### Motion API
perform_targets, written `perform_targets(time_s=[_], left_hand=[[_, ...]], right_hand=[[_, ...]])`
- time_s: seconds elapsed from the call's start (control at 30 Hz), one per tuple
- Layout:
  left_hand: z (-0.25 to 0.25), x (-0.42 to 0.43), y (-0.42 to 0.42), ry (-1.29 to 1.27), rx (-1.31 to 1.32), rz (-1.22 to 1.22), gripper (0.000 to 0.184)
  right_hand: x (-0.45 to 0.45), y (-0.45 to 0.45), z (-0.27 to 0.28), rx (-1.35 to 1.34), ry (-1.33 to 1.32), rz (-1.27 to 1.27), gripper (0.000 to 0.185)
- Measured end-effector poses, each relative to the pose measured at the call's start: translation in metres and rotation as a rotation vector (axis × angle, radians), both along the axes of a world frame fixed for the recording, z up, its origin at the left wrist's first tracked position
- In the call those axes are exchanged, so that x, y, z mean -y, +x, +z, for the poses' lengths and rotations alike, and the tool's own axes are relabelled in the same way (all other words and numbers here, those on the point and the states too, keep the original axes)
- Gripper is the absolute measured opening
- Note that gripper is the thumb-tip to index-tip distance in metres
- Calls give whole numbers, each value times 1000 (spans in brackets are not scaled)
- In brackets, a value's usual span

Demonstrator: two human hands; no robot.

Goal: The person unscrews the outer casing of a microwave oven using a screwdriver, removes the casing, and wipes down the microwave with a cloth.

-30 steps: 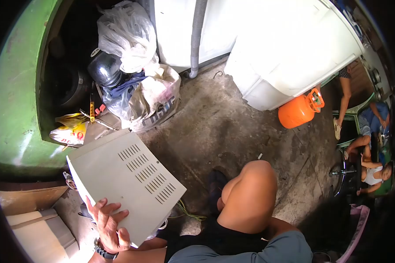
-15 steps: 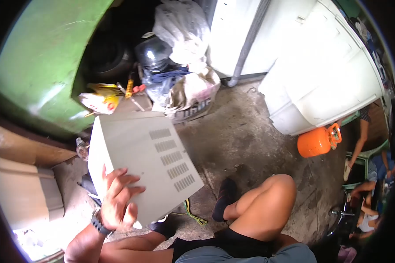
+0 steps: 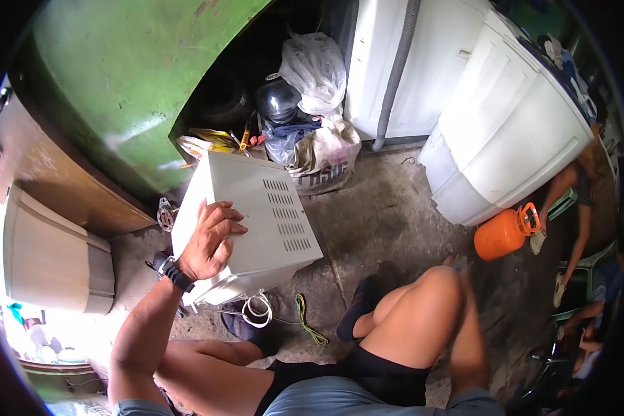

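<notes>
A white box-shaped metal appliance (image 3: 256, 243) with rows of vent slots stands on the floor ahead of my legs. On its near left edge rests my left hand (image 3: 215, 239), a black watch on the wrist. The fingers are spread and lie against the panel, not wrapped round anything. A white cord (image 3: 258, 310) loops out at the appliance's near side, by my foot. Beside it lies a yellow-green wire (image 3: 308, 322). My right arm runs along my bent leg, and my right hand (image 3: 456, 262) is mostly hidden behind the knee; its fingers do not show clearly.
An orange gas cylinder (image 3: 499, 234) sits on the right beside a large white appliance (image 3: 506, 118). A stuffed sack (image 3: 326, 163), a dark helmet (image 3: 279, 100) and tools are at the back. Another person's arm (image 3: 577, 236) shows at far right. A green panel (image 3: 132, 76) stands left.
The white appliance has tipped to a different angle, showing more of its near side and cord. My left hand stays on it. My right forearm has come into view beside the knee.
</notes>
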State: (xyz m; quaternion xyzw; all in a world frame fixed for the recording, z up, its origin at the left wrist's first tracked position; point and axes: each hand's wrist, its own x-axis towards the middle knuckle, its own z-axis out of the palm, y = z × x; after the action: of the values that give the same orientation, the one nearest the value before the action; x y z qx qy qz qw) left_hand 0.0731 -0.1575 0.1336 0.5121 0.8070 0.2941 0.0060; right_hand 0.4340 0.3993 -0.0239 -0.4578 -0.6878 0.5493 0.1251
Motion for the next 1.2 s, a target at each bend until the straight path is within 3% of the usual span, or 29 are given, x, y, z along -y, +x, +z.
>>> perform_targets(time_s=[0.07,0.1,0.17,0.3,0.5,0.73,1.2], left_hand=[[1,0,2,-12,5,10,39],[3,-1,4,-16,14,27,39],[8,-1,9,-3,26,54,42],[8,9,11,70,78,105,38],[4,17,8,138,102,152,29],[2,16,6,160,120,146,30],[-2,20,2,184,115,159,30]], right_hand=[[-26,-51,74,-371,60,-59,34],[-11,-89,146,-524,-53,-201,35],[2,-144,227,-798,-98,-110,48],[73,-241,277,-1213,-320,31,42],[168,-334,193,-1269,-456,176,43],[202,-350,144,-1175,-527,110,41],[190,-356,133,-1200,-589,109,42]])
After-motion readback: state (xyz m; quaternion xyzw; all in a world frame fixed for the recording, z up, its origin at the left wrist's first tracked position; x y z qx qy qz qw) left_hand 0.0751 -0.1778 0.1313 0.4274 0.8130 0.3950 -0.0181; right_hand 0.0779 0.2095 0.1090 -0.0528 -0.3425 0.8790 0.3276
